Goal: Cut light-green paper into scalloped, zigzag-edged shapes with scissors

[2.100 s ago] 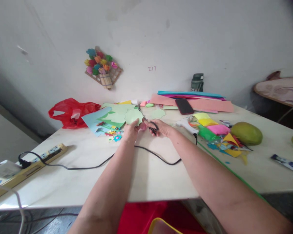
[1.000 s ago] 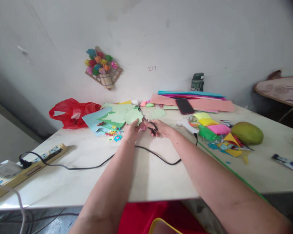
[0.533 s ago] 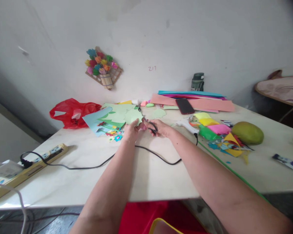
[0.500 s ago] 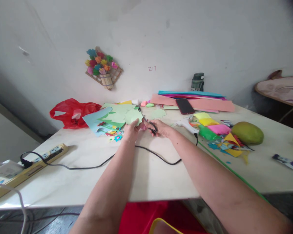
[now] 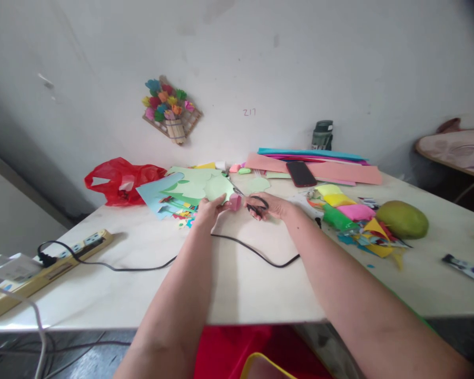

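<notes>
My left hand (image 5: 210,210) is closed on a pale green paper cutout (image 5: 216,188) with a scalloped edge. A small pink paper piece (image 5: 235,202) shows beside its fingertips; whether the hand grips this too, I cannot tell. Black-handled scissors (image 5: 260,204) are in my right hand (image 5: 274,206), fingers in the loops, blades pointing up and left past the pink piece. Another pale green cutout (image 5: 258,184) lies flat just behind the scissors. Larger green sheets (image 5: 185,181) and a light blue sheet (image 5: 150,195) lie beyond my left hand, with small colourful scraps (image 5: 184,215) near them.
A black cord (image 5: 256,252) crosses the table from a power strip (image 5: 59,263). A red plastic bag (image 5: 122,181) sits at left. Behind lie stacked coloured papers (image 5: 339,169) and a phone (image 5: 301,173). Clay packets (image 5: 355,211) and a green fruit (image 5: 403,219) stand right.
My right hand has drawn the scissors right, away from my left hand. The pink piece shows more fully now. The view has shifted slightly.
</notes>
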Action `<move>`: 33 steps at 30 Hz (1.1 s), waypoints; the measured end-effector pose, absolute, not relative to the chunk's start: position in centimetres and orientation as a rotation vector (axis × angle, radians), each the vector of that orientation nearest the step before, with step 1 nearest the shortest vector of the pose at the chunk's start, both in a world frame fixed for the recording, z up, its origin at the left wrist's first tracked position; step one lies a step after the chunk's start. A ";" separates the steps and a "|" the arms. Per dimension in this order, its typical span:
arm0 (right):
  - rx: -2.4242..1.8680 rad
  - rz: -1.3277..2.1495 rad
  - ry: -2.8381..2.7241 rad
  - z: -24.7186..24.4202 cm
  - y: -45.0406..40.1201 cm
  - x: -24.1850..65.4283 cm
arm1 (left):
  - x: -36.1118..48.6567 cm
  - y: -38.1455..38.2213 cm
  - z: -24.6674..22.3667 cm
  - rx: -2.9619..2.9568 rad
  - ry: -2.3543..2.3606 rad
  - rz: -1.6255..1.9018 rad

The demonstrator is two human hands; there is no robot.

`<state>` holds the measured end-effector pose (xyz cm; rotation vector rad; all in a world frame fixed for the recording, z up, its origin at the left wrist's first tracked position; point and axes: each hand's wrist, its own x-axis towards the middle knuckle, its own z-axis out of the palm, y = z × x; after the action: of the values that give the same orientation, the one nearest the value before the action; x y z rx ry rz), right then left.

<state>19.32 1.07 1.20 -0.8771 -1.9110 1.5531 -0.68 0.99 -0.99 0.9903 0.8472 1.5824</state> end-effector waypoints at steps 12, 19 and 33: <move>-0.876 1.610 -2.074 1.8 1.2 20.8 | -1.9 1.0 -0.9 1.164 0.939 1.542; -0.894 1.584 -1.952 1.5 1.8 20.9 | -2.0 0.9 -0.9 1.197 0.939 1.522; -0.848 1.532 -1.838 0.6 2.1 19.2 | -1.3 1.0 -0.8 1.140 0.881 1.507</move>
<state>19.25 2.05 0.60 -0.8483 -1.8382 1.5323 -1.29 1.03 -0.80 1.1395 0.8805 1.5072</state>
